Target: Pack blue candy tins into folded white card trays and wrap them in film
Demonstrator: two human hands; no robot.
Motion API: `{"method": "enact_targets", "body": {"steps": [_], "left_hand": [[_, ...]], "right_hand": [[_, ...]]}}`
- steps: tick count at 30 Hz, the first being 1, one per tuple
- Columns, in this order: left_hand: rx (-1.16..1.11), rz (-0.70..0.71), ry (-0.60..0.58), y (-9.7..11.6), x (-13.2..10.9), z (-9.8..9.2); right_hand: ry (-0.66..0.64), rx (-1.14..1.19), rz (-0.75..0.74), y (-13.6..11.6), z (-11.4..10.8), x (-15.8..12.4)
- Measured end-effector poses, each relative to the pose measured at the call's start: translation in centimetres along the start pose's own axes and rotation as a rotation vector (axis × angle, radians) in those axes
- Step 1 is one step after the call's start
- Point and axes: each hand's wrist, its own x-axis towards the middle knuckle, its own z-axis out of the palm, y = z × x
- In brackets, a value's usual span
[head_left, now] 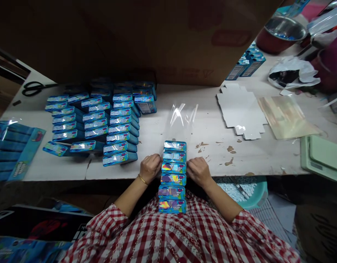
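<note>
Left grip point(150, 168) and right grip point(198, 171) clamped on opposite sides of a row of 6 blue boxes point(173, 173), which sits at the worktop point(206, 120) front edge, lower end over it. Stacked blue boxes point(119, 128) just left. Clear plastic sheet point(183, 117) beyond; flat white carton blank point(241, 111) right.

Dim room, pale light across the tabletop point(212, 117), glare on the clear plastic film point(183, 115) and stack of blue tins point(173, 168), deep shadow on the cardboard panel point(130, 40), stretched, curving frame edges
</note>
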Motion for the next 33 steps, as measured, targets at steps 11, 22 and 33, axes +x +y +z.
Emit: {"method": "enact_targets", "body": {"steps": [11, 22, 33], "left_hand": [[-0.155, -0.488, -0.067, 0.2, 1.4, 0.3], [-0.034, -0.481, -0.413, 0.1, 2.9, -0.6], [0.056, -0.464, -0.510, 0.5, 3.1, -1.0]], "right_hand": [[0.010, 0.097, 0.354, -0.4, 1.3, 0.9], [-0.119, 0.017, 0.485, -0.3, 1.9, 2.4], [-0.012, -0.002, 0.499, -1.3, 0.6, 3.0]]}}
